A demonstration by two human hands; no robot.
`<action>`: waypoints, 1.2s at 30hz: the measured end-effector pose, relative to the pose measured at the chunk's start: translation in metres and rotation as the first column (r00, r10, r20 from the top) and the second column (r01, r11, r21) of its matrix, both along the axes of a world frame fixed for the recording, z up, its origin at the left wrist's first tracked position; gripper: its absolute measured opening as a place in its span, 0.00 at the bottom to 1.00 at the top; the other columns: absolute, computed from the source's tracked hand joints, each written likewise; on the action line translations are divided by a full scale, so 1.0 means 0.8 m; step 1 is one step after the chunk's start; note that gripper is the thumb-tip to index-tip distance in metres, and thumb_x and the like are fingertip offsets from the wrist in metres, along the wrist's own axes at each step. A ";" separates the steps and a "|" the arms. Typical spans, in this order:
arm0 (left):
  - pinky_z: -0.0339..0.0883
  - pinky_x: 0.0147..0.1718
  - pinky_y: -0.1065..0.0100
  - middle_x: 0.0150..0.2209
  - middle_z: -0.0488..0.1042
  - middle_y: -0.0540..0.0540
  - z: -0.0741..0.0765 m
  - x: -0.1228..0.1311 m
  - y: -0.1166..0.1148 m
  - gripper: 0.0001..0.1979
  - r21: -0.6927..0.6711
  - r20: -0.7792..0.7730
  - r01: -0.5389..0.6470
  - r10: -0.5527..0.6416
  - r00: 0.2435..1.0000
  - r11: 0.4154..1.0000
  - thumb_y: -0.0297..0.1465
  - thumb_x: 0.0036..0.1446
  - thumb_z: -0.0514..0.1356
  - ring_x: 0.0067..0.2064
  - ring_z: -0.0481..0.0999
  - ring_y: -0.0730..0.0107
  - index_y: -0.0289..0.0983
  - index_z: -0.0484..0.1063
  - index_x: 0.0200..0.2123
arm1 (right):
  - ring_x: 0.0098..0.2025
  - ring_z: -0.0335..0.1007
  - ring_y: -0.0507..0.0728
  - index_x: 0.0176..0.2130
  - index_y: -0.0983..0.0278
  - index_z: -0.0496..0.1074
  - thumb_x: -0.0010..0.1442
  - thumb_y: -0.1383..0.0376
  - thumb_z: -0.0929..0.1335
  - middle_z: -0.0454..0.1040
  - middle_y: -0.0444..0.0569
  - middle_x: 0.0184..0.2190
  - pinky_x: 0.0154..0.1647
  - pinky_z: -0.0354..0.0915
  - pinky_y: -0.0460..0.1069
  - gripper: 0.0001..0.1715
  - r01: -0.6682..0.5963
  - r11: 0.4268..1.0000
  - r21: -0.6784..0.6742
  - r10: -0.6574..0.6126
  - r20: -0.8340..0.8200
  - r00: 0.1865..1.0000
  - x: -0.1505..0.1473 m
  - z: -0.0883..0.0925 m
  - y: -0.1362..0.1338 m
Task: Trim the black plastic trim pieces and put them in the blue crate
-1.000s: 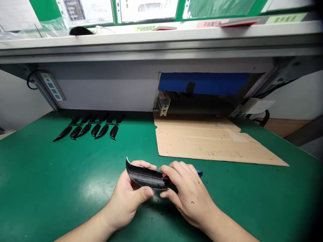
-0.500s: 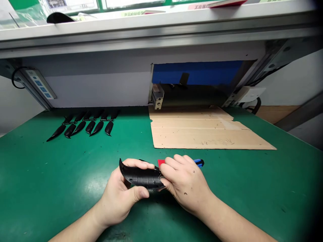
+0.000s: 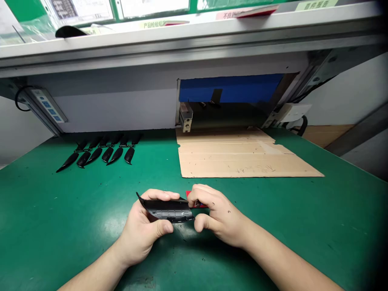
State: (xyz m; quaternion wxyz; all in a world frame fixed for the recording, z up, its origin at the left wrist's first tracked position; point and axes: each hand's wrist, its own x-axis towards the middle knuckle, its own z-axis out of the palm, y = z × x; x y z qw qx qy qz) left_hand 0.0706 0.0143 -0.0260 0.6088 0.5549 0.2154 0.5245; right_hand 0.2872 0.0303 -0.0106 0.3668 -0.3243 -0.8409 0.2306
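My left hand (image 3: 142, 228) grips a black curved plastic shell (image 3: 169, 211), thumb below and fingers along its far edge. The shell's ribbed hollow inside faces me, and its pointed tip rises at the left. At the shell's right end is my right hand (image 3: 218, 214), its curled fingertips by the upper edge and its thumb spread away below. No object shows between that thumb and the fingers. Behind the right hand, a red flat piece (image 3: 188, 194) lies on the table, mostly covered by the fingers.
Several black curved parts (image 3: 112, 155) lie in a row on the green table (image 3: 91, 214) at the back left. A cardboard sheet (image 3: 242, 163) lies at the back right, before an opening with a dark roller or belt (image 3: 227, 116). A shelf (image 3: 169, 46) spans above.
My right thumb has come away from the shell's right end, and the hand has opened there. The shell has shifted slightly left. The blue-and-black thing behind my right hand is now hidden.
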 end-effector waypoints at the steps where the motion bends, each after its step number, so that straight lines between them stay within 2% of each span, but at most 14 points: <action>1: 0.67 0.53 0.65 0.50 0.73 0.47 -0.004 0.000 0.001 0.21 -0.024 0.036 0.005 -0.004 0.999 1.000 0.30 0.50 0.70 0.53 0.71 0.63 0.43 0.69 0.46 | 0.32 0.59 0.56 0.34 0.63 0.66 0.59 0.32 0.53 0.66 0.46 0.30 0.34 0.55 0.50 0.39 0.031 0.999 0.012 -0.031 -0.024 0.999 -0.003 0.001 -0.002; 5: 0.66 0.53 0.63 0.50 0.72 0.47 -0.012 0.001 0.001 0.22 -0.113 0.125 0.039 -0.025 0.992 0.993 0.28 0.48 0.71 0.54 0.71 0.61 0.43 0.68 0.46 | 0.34 0.58 0.58 0.37 0.63 0.67 0.60 0.32 0.48 0.65 0.48 0.32 0.36 0.54 0.51 0.43 0.127 0.991 0.046 -0.125 -0.040 0.991 -0.016 -0.001 -0.013; 9: 0.66 0.53 0.63 0.50 0.72 0.48 -0.012 0.000 -0.002 0.21 -0.138 0.140 0.048 -0.029 0.990 0.989 0.27 0.50 0.70 0.53 0.71 0.60 0.44 0.68 0.45 | 0.32 0.56 0.57 0.35 0.63 0.65 0.61 0.33 0.47 0.63 0.47 0.30 0.34 0.52 0.50 0.43 0.168 0.984 0.052 -0.164 -0.067 0.984 -0.025 -0.009 -0.017; 11: 0.66 0.53 0.62 0.50 0.72 0.48 -0.013 -0.002 -0.002 0.21 -0.118 0.118 0.032 -0.018 0.993 0.992 0.28 0.50 0.70 0.53 0.71 0.60 0.44 0.68 0.45 | 0.28 0.54 0.55 0.29 0.63 0.62 0.63 0.34 0.48 0.60 0.45 0.26 0.31 0.50 0.49 0.40 0.111 0.993 0.036 -0.107 -0.082 0.991 -0.024 -0.012 -0.014; 14: 0.66 0.53 0.62 0.51 0.72 0.47 -0.013 -0.005 0.001 0.22 -0.090 0.057 0.006 -0.001 0.998 0.996 0.28 0.50 0.70 0.53 0.71 0.60 0.43 0.68 0.46 | 0.24 0.50 0.52 0.24 0.63 0.55 0.65 0.36 0.51 0.54 0.41 0.21 0.26 0.48 0.47 0.38 -0.114 0.990 -0.083 0.104 -0.108 0.989 -0.013 -0.012 -0.006; 16: 0.66 0.53 0.62 0.52 0.71 0.46 -0.013 -0.007 0.004 0.22 -0.078 0.026 -0.018 0.020 0.999 0.997 0.29 0.50 0.70 0.53 0.71 0.60 0.43 0.68 0.47 | 0.22 0.50 0.51 0.23 0.63 0.57 0.64 0.35 0.52 0.54 0.40 0.20 0.24 0.48 0.47 0.38 -0.193 0.971 -0.142 0.173 -0.142 0.975 0.000 -0.007 0.001; 19: 0.66 0.53 0.62 0.53 0.70 0.44 -0.008 -0.007 0.007 0.23 -0.087 0.012 -0.044 0.045 0.999 0.995 0.30 0.51 0.70 0.53 0.71 0.59 0.43 0.67 0.49 | 0.25 0.57 0.52 0.27 0.64 0.65 0.59 0.34 0.60 0.62 0.41 0.22 0.26 0.52 0.46 0.37 -0.066 0.991 -0.113 0.058 -0.068 0.996 0.017 0.000 0.009; 21: 0.67 0.51 0.64 0.53 0.70 0.42 -0.003 -0.004 0.007 0.22 -0.167 0.045 -0.035 0.043 0.998 0.985 0.34 0.54 0.67 0.51 0.72 0.61 0.42 0.66 0.52 | 0.30 0.63 0.54 0.34 0.62 0.71 0.57 0.41 0.70 0.69 0.43 0.28 0.31 0.56 0.46 0.26 0.072 0.996 -0.058 -0.064 0.129 0.990 0.022 -0.001 0.014; 24: 0.70 0.43 0.67 0.47 0.71 0.41 0.006 0.001 0.009 0.18 -0.407 0.166 -0.018 0.093 0.982 0.913 0.41 0.62 0.57 0.44 0.73 0.67 0.39 0.66 0.52 | 0.37 0.67 0.56 0.44 0.58 0.72 0.58 0.61 0.74 0.73 0.43 0.36 0.38 0.58 0.48 0.14 0.156 0.987 0.038 -0.158 0.396 0.905 0.019 -0.013 0.020; 27: 0.71 0.39 0.66 0.39 0.71 0.43 0.013 0.003 0.015 0.15 -0.609 0.243 -0.028 0.221 0.945 0.793 0.41 0.64 0.54 0.39 0.73 0.67 0.36 0.70 0.44 | 0.37 0.68 0.56 0.42 0.59 0.72 0.61 0.72 0.68 0.73 0.43 0.35 0.39 0.58 0.49 0.10 0.129 0.987 0.097 -0.159 0.461 0.873 0.011 -0.025 0.024; 29: 0.71 0.40 0.63 0.37 0.70 0.43 0.016 0.001 0.020 0.13 -0.659 0.250 -0.066 0.300 0.921 0.749 0.39 0.62 0.55 0.40 0.73 0.64 0.35 0.70 0.40 | 0.37 0.68 0.56 0.42 0.60 0.72 0.61 0.75 0.65 0.74 0.44 0.35 0.39 0.58 0.49 0.13 0.127 0.985 0.120 -0.168 0.446 0.879 0.009 -0.027 0.024; 32: 0.70 0.35 0.67 0.36 0.71 0.46 0.015 -0.004 0.026 0.10 -0.582 0.200 -0.145 0.313 0.928 0.800 0.37 0.59 0.59 0.35 0.72 0.69 0.37 0.69 0.40 | 0.37 0.68 0.55 0.43 0.60 0.72 0.61 0.76 0.62 0.74 0.45 0.36 0.39 0.58 0.49 0.15 0.125 0.987 0.105 -0.155 0.350 0.924 0.010 -0.019 0.018; 34: 0.66 0.31 0.72 0.35 0.71 0.48 0.012 -0.006 0.027 0.11 -0.437 0.005 -0.233 0.261 0.965 0.869 0.35 0.56 0.63 0.30 0.69 0.74 0.38 0.70 0.41 | 0.36 0.67 0.55 0.42 0.60 0.71 0.62 0.74 0.62 0.74 0.45 0.36 0.39 0.58 0.49 0.14 0.085 0.993 0.078 -0.103 0.270 0.957 0.009 -0.012 0.012; 36: 0.66 0.35 0.71 0.36 0.74 0.47 0.009 -0.005 0.026 0.16 -0.269 -0.259 -0.251 0.181 0.949 0.930 0.35 0.53 0.67 0.33 0.72 0.72 0.37 0.71 0.43 | 0.36 0.67 0.55 0.42 0.59 0.71 0.63 0.72 0.62 0.73 0.44 0.36 0.39 0.58 0.49 0.12 0.042 0.997 0.058 -0.054 0.216 0.975 0.005 -0.008 0.006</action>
